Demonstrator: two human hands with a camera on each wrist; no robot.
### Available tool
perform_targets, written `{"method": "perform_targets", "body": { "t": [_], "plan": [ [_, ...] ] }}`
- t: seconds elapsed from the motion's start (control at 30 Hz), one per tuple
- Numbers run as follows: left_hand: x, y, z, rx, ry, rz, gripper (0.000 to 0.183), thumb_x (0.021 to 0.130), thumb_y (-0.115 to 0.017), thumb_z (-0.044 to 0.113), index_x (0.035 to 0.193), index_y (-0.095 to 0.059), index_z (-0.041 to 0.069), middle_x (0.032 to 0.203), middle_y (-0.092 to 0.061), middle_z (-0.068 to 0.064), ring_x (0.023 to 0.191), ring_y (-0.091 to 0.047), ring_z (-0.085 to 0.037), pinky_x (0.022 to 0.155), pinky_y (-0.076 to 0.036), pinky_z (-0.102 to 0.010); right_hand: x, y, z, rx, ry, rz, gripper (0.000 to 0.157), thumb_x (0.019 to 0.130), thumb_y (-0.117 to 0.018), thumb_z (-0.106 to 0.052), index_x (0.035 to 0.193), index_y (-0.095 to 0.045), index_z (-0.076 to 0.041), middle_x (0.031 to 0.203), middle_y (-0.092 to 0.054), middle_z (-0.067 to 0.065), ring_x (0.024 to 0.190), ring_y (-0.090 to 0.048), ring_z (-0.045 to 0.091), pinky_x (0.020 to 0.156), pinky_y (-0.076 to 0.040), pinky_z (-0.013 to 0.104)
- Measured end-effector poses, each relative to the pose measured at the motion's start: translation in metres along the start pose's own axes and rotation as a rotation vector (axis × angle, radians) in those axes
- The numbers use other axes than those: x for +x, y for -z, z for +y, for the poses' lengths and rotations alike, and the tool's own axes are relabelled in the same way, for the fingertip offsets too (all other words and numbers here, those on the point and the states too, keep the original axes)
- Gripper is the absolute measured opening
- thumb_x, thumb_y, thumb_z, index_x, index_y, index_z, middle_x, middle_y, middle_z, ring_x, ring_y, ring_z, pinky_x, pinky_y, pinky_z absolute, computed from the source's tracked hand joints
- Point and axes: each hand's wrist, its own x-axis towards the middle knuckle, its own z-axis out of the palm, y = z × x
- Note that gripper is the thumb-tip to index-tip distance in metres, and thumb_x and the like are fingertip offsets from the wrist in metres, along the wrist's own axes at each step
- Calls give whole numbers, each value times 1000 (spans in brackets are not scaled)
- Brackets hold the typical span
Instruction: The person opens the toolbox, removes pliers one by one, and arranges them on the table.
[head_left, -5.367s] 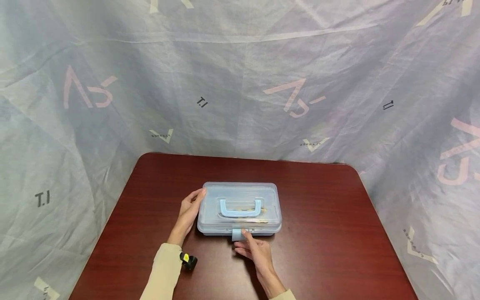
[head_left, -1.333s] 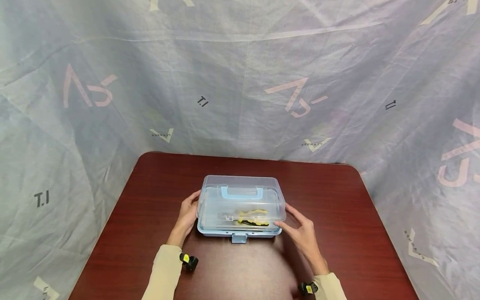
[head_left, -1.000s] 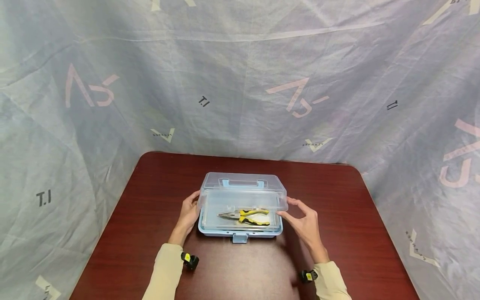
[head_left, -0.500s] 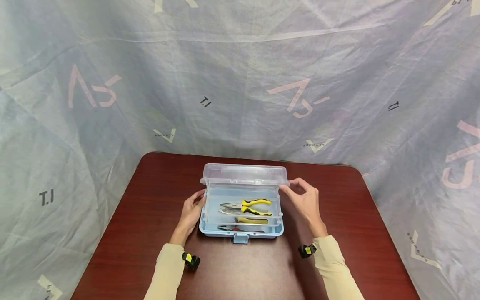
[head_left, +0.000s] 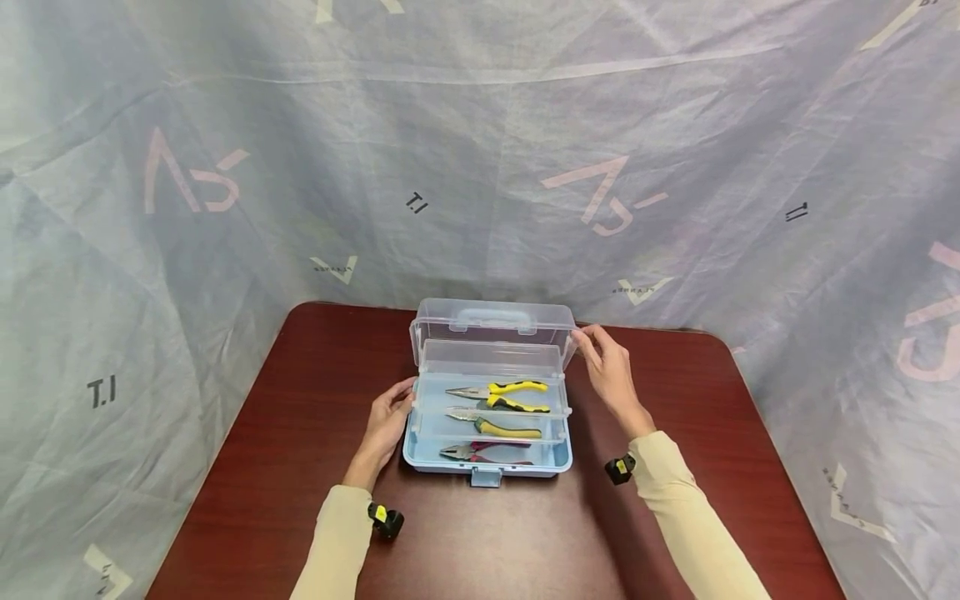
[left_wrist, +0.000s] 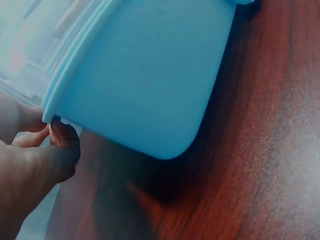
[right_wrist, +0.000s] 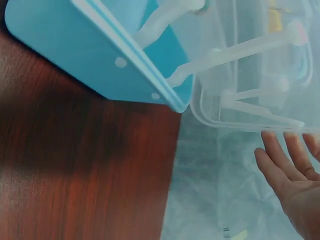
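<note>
A light blue toolbox (head_left: 486, 467) sits unlatched on the table. Its clear lid (head_left: 555, 314) is tipped back, and its clear trays (head_left: 491, 358) are raised behind the base. Yellow-and-black long-nose pliers (head_left: 517, 387) lie in the trays, with yellow-handled pliers (head_left: 510, 429) in front. Red-handled pliers (head_left: 468, 452) rest in the base. My left hand (head_left: 386, 422) grips the toolbox's left rim, with curled fingers (left_wrist: 65, 147) below it. My right hand (head_left: 611, 367) holds the lid's right edge at thumb and fingers. In the right wrist view, several fingertips (right_wrist: 291, 140) meet that edge; the thumb is hidden.
A dark red wooden table (head_left: 480, 550) carries the toolbox near its far edge. Grey printed cloth (head_left: 480, 167) hangs behind and along both sides. Small black wrist cameras (head_left: 386, 521) are worn on both wrists. The blue latch (head_left: 486, 477) hangs down in front.
My right hand has gone from the front latch to the lid's right side and swung the lid up and back. The trays have lifted, revealing the pliers. My left hand stays at the left rim.
</note>
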Motion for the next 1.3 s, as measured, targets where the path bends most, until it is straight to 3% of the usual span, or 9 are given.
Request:
{"method": "perform_targets", "body": {
  "t": [0.2, 0.4, 0.63, 0.8, 1.1, 1.3],
  "plan": [
    [2, -1, -3, -4, -11, 32, 33, 96, -54, 6, 129, -56, 6, 120, -50, -11, 95, -55, -13, 76, -46, -19, 11, -10, 12, 118, 8, -129, 22, 100, -48, -20, 114, -53, -3, 99, -61, 16, 91, -64, 32, 79, -53, 44],
    [-1, -4, 1, -1, 6, 19, 35, 97, -54, 10, 132, -54, 4, 125, -47, -14, 99, -53, -16, 77, -45, -18, 15, -17, 19, 53, 61, -149, 27, 96, -54, -4, 122, -48, -1, 100, -58, 16, 90, -60, 28, 74, -52, 41],
    [-1, -3, 2, -1, -3, 15, 35, 97, -53, 8, 132, -53, 4, 125, -48, -15, 102, -51, -20, 78, -44, -18, 26, -23, 27, 33, 8, -229, 40, 90, -55, 7, 128, -45, 1, 108, -57, 21, 96, -59, 33, 82, -49, 45],
    [1, -2, -2, 8, -26, 39, 33, 97, -54, 11, 130, -57, 7, 123, -50, -12, 102, -52, -18, 81, -44, -18, 34, -27, 30, 2, -27, -324, 49, 90, -54, 8, 136, -39, 1, 112, -55, 23, 102, -58, 38, 86, -48, 48],
    [-1, -2, -3, 10, -17, 34, 33, 97, -55, 10, 130, -57, 8, 122, -49, -12, 101, -53, -18, 82, -45, -22, 44, -38, 41, -66, -82, -426, 52, 91, -52, 5, 141, -36, 3, 115, -55, 25, 104, -58, 38, 88, -47, 48],
    [-2, -3, -2, 9, -22, 50, 33, 96, -55, 10, 130, -57, 8, 122, -50, -12, 99, -54, -17, 79, -45, -18, 44, -45, 50, -10, -124, -501, 52, 92, -49, 4, 142, -33, 8, 121, -53, 28, 105, -56, 39, 89, -46, 50]
  ]
}}
